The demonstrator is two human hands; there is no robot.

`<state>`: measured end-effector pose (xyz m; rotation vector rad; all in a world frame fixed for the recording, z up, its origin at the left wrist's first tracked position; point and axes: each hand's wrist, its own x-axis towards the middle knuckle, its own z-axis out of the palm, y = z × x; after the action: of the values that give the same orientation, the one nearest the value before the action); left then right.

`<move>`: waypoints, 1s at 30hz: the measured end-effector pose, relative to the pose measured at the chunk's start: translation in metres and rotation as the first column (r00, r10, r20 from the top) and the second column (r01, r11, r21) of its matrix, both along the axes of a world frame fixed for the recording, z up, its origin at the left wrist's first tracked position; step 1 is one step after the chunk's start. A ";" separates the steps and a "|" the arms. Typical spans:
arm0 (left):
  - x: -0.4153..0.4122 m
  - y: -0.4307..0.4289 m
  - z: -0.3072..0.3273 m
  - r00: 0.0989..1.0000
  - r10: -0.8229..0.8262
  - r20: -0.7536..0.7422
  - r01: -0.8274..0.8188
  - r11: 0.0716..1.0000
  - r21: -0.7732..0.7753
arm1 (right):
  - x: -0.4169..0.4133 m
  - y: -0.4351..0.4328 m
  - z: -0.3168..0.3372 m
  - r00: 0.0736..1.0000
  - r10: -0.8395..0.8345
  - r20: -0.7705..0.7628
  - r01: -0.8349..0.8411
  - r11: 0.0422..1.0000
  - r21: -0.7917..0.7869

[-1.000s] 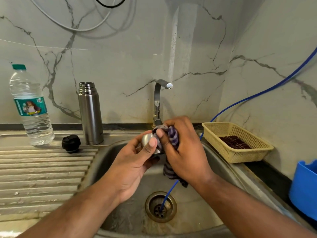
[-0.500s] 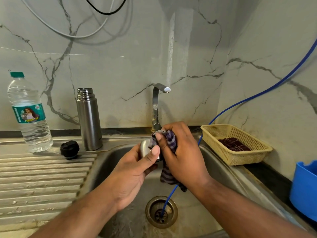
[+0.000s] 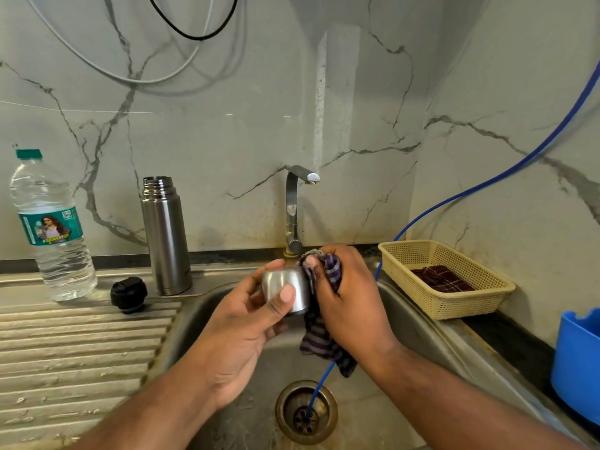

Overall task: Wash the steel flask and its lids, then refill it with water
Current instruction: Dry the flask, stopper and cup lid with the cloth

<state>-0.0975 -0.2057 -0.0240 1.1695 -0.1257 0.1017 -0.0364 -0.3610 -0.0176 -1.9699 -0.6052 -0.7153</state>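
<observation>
Steel sink [image 3: 431,339] below: left hand [image 3: 240,329] grips the steel lid [image 3: 285,282]; right hand [image 3: 352,303] clamps a striped cloth [image 3: 319,342] against it.

No wording is legible. The clear plastic water bottle [image 3: 53,241] bears a teal label [image 3: 50,226] with a QR-style square and a yellow line of lettering, too blurred to read; a small dark mark low on the tall cylindrical steel flask [image 3: 165,232] is equally unreadable.

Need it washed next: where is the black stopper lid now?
Head view, left side: the black stopper lid sits on the ribbed drainboard, between the water bottle and the steel flask.
</observation>
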 end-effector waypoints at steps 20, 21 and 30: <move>-0.006 -0.002 0.004 0.995 -0.104 -0.001 0.104 0.995 -0.005 | -0.015 0.008 0.002 0.971 0.009 0.238 0.015 0.995 -0.097; -0.005 -0.001 0.004 0.996 -0.090 0.003 0.090 0.996 0.013 | -0.014 0.008 0.002 0.975 0.036 0.219 -0.014 0.995 -0.103; -0.001 0.008 -0.003 0.994 -0.075 0.076 0.048 0.949 0.310 | -0.001 -0.003 0.005 1.000 0.008 0.016 -0.007 1.000 -0.004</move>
<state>-0.0981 -0.1982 -0.0265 1.4730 -0.2623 0.0799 -0.0376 -0.3638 -0.0125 -1.9661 -0.6238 -0.7265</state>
